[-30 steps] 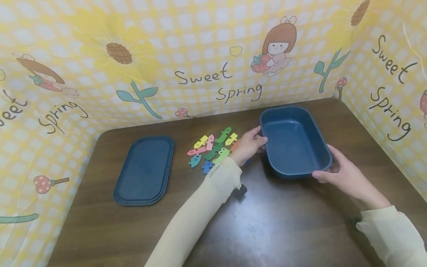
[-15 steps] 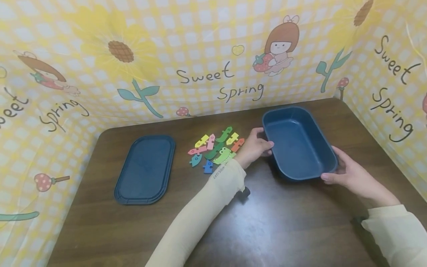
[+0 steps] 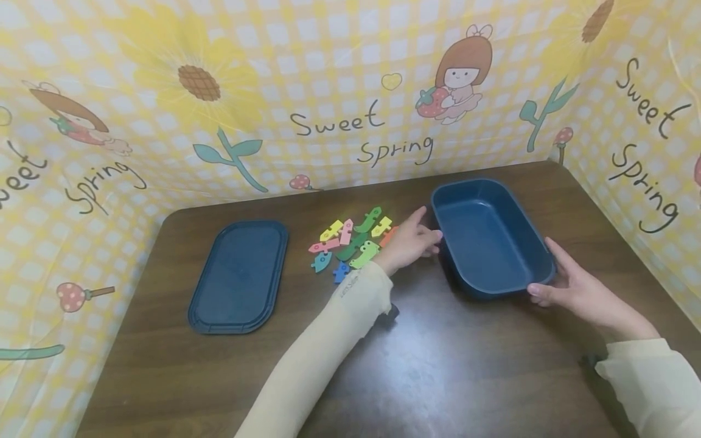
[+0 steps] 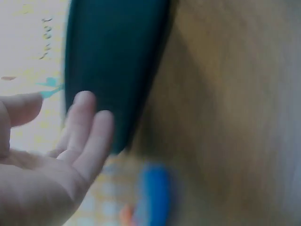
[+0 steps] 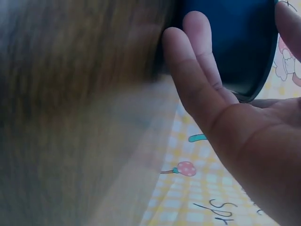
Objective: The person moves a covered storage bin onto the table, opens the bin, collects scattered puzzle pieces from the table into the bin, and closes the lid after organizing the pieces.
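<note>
A dark blue rectangular box (image 3: pixel 490 243) with its opening upward stands on the right half of the brown table (image 3: pixel 438 377). My left hand (image 3: pixel 409 242) is beside the box's left wall, its fingers loosely spread and holding nothing; the left wrist view shows these fingers (image 4: pixel 91 136) in front of the wall. At the near right corner, my right hand (image 3: pixel 583 289) lies along the box, with fairly straight fingers (image 5: pixel 186 61) against the outer wall and the thumb close to the rim. Colourful puzzle-like pieces (image 3: pixel 350 246) lie heaped left of the left hand, which partly hides them.
A dark blue lid (image 3: pixel 238 277) lies flat on the left part of the table. Yellow checked cloth (image 3: pixel 328 73) with printed flowers and lettering surrounds the table's back and sides. In the left wrist view a blurred blue piece (image 4: pixel 156 193) appears below the box.
The box has shifted slightly right and toward me. My left hand has let go of its wall and drawn back left. The right hand followed the box, its thumb now lower at the rim.
</note>
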`<act>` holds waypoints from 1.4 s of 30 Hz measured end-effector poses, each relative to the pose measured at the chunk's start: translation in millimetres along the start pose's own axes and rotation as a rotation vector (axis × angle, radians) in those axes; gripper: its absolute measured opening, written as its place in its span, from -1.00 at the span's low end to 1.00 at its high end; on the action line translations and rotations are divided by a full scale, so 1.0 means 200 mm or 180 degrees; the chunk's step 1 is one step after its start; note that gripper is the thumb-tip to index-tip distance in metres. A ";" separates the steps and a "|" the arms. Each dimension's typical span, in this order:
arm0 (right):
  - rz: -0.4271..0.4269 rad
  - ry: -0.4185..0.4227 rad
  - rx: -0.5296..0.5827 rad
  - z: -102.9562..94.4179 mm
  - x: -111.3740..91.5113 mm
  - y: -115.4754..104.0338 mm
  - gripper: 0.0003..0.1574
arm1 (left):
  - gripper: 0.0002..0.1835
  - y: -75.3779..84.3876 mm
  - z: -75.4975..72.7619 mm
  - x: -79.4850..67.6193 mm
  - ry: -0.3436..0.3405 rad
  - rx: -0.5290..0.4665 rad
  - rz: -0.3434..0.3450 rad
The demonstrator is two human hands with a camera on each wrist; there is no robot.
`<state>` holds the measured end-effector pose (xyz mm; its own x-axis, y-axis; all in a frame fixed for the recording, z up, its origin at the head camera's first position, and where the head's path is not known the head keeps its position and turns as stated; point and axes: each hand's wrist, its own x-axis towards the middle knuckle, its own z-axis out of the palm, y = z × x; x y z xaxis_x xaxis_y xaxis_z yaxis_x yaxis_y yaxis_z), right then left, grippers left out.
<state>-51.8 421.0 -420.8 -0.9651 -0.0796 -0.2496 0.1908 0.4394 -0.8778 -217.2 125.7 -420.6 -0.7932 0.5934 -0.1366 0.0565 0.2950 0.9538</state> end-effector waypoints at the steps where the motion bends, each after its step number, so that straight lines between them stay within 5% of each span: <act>1: 0.0041 0.0008 -0.0132 0.01 0.00 -0.01 0.39 | -0.25 0.00 -0.05 -0.03 -0.0005 0.0168 0.0120; 7: 0.0137 0.0008 -0.0656 0.04 0.00 -0.05 0.41 | -0.55 -0.02 -0.42 -0.27 0.0293 0.0990 0.0525; 11: 0.0086 -0.0033 -0.1107 0.02 -0.01 -0.08 0.43 | -0.58 -0.07 -0.62 -0.43 0.0565 0.1214 0.0288; 15: -0.0018 -0.0105 -0.1333 -0.03 0.03 -0.12 0.48 | -0.57 -0.15 -0.73 -0.54 0.0582 0.1503 -0.0178; 21: -0.0132 -0.0350 -0.1300 -0.04 0.12 -0.13 0.57 | -0.57 -0.21 -0.78 -0.58 0.0307 0.1753 -0.0571; 30: -0.0153 -0.0522 -0.1431 0.00 0.19 -0.17 0.65 | -0.50 -0.30 -0.74 -0.58 0.0492 0.2236 -0.0967; 42: -0.0130 -0.0558 -0.1487 0.04 0.23 -0.19 0.68 | -0.45 -0.33 -0.75 -0.54 0.0551 0.2458 -0.1032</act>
<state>-101.4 393.2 -401.4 -0.9177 -0.2368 -0.3189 0.0139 0.7833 -0.6214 -225.2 -70.4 -428.6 -0.9194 0.2872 -0.2685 0.1582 0.8954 0.4162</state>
